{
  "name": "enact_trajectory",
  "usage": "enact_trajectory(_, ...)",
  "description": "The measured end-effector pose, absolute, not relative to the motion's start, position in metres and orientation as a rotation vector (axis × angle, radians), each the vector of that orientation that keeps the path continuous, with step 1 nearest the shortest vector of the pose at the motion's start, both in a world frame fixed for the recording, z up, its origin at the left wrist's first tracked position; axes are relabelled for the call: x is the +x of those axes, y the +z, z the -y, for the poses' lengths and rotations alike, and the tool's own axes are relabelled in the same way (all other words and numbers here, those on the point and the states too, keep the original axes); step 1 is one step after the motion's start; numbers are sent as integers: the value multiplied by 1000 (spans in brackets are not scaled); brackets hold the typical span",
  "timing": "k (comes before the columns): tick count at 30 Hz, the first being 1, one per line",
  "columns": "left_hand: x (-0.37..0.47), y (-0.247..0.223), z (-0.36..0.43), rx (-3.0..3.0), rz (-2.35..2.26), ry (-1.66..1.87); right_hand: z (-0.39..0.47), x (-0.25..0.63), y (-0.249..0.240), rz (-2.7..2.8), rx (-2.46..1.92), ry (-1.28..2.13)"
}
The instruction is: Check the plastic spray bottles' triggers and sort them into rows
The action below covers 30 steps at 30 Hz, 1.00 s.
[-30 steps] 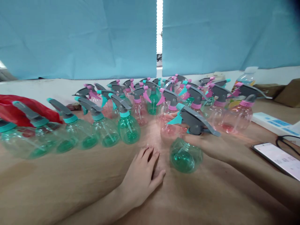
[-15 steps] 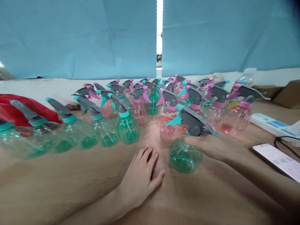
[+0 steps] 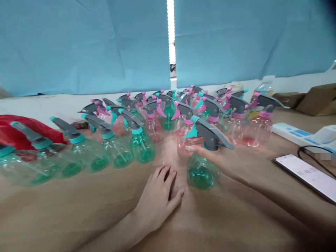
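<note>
My left hand [image 3: 160,194] lies palm down on the wooden table [image 3: 105,213], its fingers apart and nothing in it. To its right stands a green spray bottle [image 3: 203,173] with a grey and teal head. My right hand [image 3: 212,154] is closed round the neck of this bottle, thumb in front and the other fingers partly hidden behind it. Another green bottle [image 3: 143,147] stands beyond my left hand, at the end of a row of green bottles. Just behind the held bottle is a pink one [image 3: 185,138].
Several more pink and green spray bottles crowd the back of the table. A red bag [image 3: 31,129] lies at the left. On the right are a phone [image 3: 304,175], a power strip [image 3: 296,134], a black cable and cardboard boxes [image 3: 319,99]. Blue cloth hangs behind.
The held green bottle now stands more upright, and my right thumb shows in front of its neck. My left hand has stayed in place. The view has shifted slightly.
</note>
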<state>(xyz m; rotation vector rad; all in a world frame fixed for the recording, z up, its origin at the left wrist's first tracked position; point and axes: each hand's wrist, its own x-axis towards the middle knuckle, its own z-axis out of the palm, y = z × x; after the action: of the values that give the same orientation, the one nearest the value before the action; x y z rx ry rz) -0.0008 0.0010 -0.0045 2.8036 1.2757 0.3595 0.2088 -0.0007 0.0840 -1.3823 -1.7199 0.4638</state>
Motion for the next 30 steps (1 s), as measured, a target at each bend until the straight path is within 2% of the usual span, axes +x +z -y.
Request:
enact_trajectory(7,-1,-3,-1,2787,-1278,347,6,225,81,1755,-1421,485)
enact_trajectory(14,0,-2,2,2795,-1294,345,25,254,63,1935,-1563,349)
enact_trajectory(19,0,-1,10,2820,-1283,344,21,236,68,1951,-1597,384)
enact_trajectory(23,-8,-1,17,2807,-1336,351,4,218,68,1994,-1622,269)
enact_trajectory(30,-17,-1,21,2808,-1238,478,-33,191,57,2050,-1484,217)
